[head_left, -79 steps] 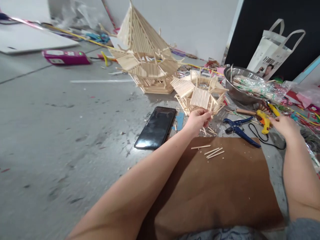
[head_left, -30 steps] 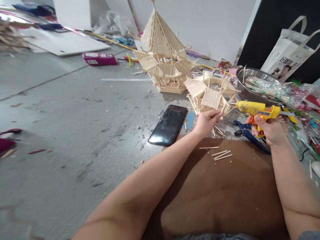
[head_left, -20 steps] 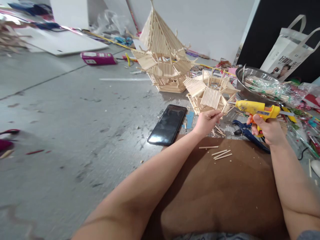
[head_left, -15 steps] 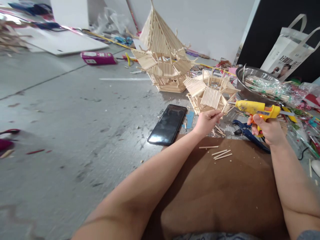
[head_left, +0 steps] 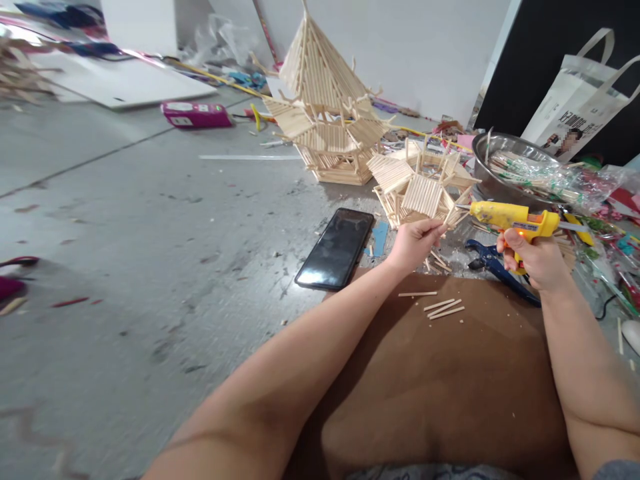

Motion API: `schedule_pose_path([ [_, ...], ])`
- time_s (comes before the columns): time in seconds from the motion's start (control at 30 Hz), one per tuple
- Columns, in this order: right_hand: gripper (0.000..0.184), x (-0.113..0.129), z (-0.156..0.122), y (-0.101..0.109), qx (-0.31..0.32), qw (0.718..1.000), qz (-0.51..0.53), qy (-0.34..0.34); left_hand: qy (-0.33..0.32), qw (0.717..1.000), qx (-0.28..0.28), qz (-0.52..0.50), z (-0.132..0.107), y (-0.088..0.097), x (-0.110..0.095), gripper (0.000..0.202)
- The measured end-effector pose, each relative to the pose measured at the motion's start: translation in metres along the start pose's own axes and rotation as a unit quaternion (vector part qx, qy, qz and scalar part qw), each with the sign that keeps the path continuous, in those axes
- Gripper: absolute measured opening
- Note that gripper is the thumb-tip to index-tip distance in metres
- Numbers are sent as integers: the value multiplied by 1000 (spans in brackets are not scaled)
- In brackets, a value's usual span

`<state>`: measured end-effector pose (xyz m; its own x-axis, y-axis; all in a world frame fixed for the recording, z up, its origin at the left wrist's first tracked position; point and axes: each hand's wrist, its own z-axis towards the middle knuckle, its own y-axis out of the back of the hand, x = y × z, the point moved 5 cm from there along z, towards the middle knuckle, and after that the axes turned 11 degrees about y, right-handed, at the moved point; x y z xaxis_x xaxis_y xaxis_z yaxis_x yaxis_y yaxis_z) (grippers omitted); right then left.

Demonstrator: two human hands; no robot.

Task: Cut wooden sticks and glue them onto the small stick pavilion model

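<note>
My right hand point(head_left: 537, 257) grips a yellow glue gun point(head_left: 500, 212), its orange light lit and its nozzle pointing left. The tip is close to the right side of a small stick model point(head_left: 423, 190) with slanted roof panels. In front of that model, my left hand point(head_left: 417, 243) is pinched around a thin wooden stick point(head_left: 447, 219); the stick's lower end is hidden by the fingers. Several short wooden sticks point(head_left: 443, 308) lie on the brown board point(head_left: 430, 387) below my hands. Blue-handled cutters point(head_left: 500, 270) rest beneath the glue gun.
A taller stick pagoda point(head_left: 330, 100) stands behind the small model. To the left of my left hand lies a black phone point(head_left: 336, 248). A metal bowl point(head_left: 483, 167) with bagged sticks, a white tote bag point(head_left: 567, 100) and a purple power strip point(head_left: 195, 115) are farther off.
The glue gun has shifted very slightly left. My left hand and the stick model stay where they were.
</note>
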<state>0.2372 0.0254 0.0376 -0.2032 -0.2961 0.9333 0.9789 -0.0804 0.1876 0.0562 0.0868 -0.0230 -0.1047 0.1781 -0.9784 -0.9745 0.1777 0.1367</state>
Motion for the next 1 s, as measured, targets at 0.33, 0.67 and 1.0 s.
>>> schedule_pose_path([
  [0.33, 29, -3, 0, 1, -4, 1000, -2, -1, 1, 1000, -1, 1, 0, 0, 0, 26],
  [0.67, 33, -7, 0, -1, 8, 997, -71, -12, 6, 999, -32, -1, -1, 5, -7, 24],
  [1.0, 33, 12, 22, -7, 58, 956, -277, 72, -9, 979, -174, 101, -10, 19, -14, 25],
])
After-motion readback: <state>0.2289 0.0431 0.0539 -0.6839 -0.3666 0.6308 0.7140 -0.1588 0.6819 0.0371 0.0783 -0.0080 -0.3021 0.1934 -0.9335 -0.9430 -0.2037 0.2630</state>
